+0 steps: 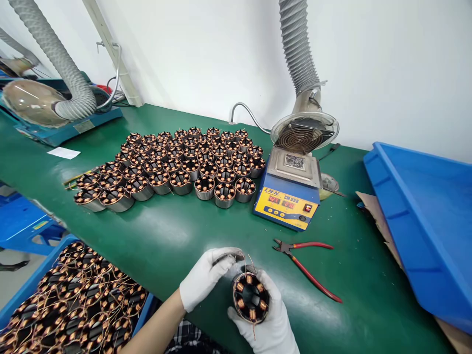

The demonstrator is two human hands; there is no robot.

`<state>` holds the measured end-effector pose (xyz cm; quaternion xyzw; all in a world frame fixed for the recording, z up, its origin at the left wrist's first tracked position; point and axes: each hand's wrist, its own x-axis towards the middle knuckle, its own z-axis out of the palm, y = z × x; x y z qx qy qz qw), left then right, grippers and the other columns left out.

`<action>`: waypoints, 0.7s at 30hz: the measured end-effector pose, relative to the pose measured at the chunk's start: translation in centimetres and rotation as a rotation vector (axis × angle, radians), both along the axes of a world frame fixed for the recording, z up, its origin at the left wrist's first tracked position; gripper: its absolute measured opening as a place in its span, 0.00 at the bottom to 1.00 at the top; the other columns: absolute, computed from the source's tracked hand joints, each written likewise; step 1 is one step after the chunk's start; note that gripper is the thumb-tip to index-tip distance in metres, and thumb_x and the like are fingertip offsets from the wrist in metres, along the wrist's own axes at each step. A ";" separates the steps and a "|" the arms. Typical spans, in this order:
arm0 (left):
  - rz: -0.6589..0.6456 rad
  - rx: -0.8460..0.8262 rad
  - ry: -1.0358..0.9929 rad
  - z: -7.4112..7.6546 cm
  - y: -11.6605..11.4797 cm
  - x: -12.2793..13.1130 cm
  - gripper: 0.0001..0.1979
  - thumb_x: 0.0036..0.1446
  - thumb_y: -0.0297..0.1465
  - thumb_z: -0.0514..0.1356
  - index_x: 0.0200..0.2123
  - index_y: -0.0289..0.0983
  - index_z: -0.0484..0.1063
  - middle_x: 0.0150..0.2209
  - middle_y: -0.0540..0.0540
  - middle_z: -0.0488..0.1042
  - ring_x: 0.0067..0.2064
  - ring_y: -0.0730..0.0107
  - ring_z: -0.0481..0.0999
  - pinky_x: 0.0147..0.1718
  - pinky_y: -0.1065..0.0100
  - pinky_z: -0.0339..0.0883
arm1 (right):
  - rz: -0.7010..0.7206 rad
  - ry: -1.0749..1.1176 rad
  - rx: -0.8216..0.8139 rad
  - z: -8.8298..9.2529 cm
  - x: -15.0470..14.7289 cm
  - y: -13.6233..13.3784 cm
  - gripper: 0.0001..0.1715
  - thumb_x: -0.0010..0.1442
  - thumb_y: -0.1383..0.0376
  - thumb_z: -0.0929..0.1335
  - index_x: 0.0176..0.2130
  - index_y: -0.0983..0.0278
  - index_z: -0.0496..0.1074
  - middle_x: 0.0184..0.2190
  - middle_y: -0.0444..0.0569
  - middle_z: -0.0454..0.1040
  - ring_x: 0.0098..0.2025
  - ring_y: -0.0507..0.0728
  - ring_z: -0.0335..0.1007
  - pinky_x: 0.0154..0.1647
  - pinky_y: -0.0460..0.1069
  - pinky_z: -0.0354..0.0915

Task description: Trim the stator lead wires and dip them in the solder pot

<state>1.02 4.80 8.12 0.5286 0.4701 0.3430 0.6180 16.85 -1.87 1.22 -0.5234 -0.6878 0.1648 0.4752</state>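
My right hand [275, 319], in a white glove with darkened fingertips, wraps around a motor stator [252, 313]. The stator's ring of copper coils faces me, and loose wire ends stick out at its top and bottom. Just to the upper left, my white-gloved left hand [206, 278] has thumb and fingers pinched together at a thin copper wire [236, 263] running up from the stator. The exact grip on that wire is partly hidden by the fingers. Red-handled cutting pliers [308, 265] lie with spread handles on the green table, right of my hands.
Several rows of stators [180, 179] stand on the green table [165, 231]. Behind the pliers sits a blue-and-yellow solder pot [287, 196] beneath an extraction hood [304, 130]. A blue bin [68, 241] at lower left holds stators with long wires; a blue tray [424, 231] leans at right.
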 end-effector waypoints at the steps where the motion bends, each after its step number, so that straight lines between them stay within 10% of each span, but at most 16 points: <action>1: -0.017 0.003 -0.003 0.0 0.0 0.1 0.18 0.53 0.41 0.56 0.39 0.33 0.74 0.43 0.41 0.78 0.47 0.60 0.74 0.50 0.62 0.64 | 0.017 -0.033 0.016 0.3 0.2 0.1 0.37 0.50 0.58 0.70 0.56 0.64 0.56 0.45 0.59 0.72 0.43 0.65 0.73 0.42 0.57 0.72; 13: 0.059 0.208 0.324 -1.1 -2.1 0.2 0.17 0.60 0.38 0.49 0.40 0.37 0.75 0.43 0.43 0.78 0.46 0.62 0.74 0.49 0.62 0.65 | 0.015 0.050 -0.091 -0.8 0.0 -0.1 0.46 0.48 0.55 0.71 0.59 0.67 0.51 0.48 0.61 0.70 0.46 0.66 0.72 0.44 0.57 0.70; 18: 0.122 0.665 0.723 -1.7 -4.4 -1.8 0.13 0.61 0.36 0.50 0.41 0.42 0.73 0.41 0.47 0.79 0.46 0.64 0.76 0.46 0.63 0.70 | -0.128 0.202 -0.255 -0.4 -0.8 -0.4 0.39 0.42 0.62 0.72 0.52 0.63 0.59 0.42 0.57 0.74 0.40 0.64 0.74 0.41 0.55 0.72; 21: 0.052 1.074 0.883 -2.8 -4.6 -3.6 0.10 0.59 0.35 0.53 0.40 0.42 0.72 0.36 0.50 0.81 0.40 0.67 0.79 0.39 0.71 0.73 | 0.052 0.400 -0.476 1.8 0.7 1.1 0.33 0.42 0.64 0.71 0.49 0.60 0.62 0.34 0.51 0.76 0.33 0.62 0.76 0.31 0.52 0.73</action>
